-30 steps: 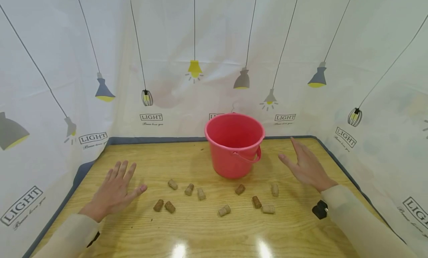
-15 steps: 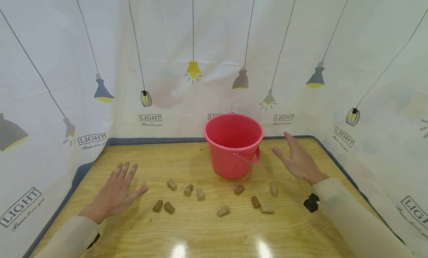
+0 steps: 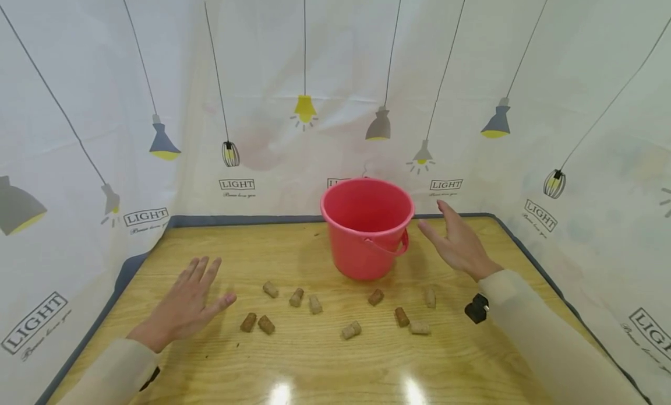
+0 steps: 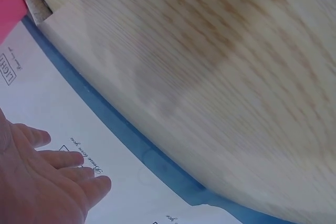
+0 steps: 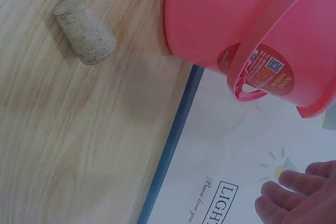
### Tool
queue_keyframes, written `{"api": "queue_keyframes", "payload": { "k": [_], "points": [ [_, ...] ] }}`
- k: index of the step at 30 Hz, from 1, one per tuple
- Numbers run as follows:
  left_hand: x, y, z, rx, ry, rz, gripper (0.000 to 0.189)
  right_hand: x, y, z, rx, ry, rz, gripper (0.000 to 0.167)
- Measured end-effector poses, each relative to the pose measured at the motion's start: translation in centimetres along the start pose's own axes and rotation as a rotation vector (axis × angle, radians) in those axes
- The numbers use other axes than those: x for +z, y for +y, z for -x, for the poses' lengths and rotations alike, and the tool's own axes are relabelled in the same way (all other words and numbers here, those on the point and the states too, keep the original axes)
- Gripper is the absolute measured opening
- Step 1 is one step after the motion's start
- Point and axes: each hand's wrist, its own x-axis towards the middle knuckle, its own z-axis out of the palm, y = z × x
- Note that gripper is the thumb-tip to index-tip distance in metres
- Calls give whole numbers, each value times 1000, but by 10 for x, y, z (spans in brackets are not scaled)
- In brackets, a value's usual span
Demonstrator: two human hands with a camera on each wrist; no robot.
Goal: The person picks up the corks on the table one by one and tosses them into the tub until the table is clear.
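A pink bucket (image 3: 359, 256) stands upright at the back of the table, its handle (image 5: 252, 51) hanging down on the right side. Several corks lie scattered in front of it, among them a dark cork (image 3: 402, 317) and a pale cork (image 3: 430, 298) below my right hand (image 3: 461, 245). That hand hovers just right of the bucket, fingers extended and holding nothing. Over the table's left side, my left hand (image 3: 180, 306) is held flat with fingers straight and nothing in it. The nearest corks to it are a brown pair, including the left brown cork (image 3: 249, 321).
The wooden table (image 3: 293, 370) has a blue border (image 3: 246, 219) along its back and sides. White cloth (image 3: 272, 55) printed with lamps rises behind and on both sides. A black device (image 3: 476, 309) sits at the right wrist. Small dark specks dot the tabletop.
My right hand has moved left, closer to the bucket. The left hand has shifted slightly to the right. The bucket and corks stay in place.
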Motion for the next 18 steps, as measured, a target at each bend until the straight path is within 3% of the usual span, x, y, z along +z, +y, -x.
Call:
{"api": "queue_keyframes", "payload": {
  "k": [18],
  "points": [
    [6, 14, -3, 41, -4, -15, 90, 7, -12, -15, 13, -9, -67, 93]
  ]
}}
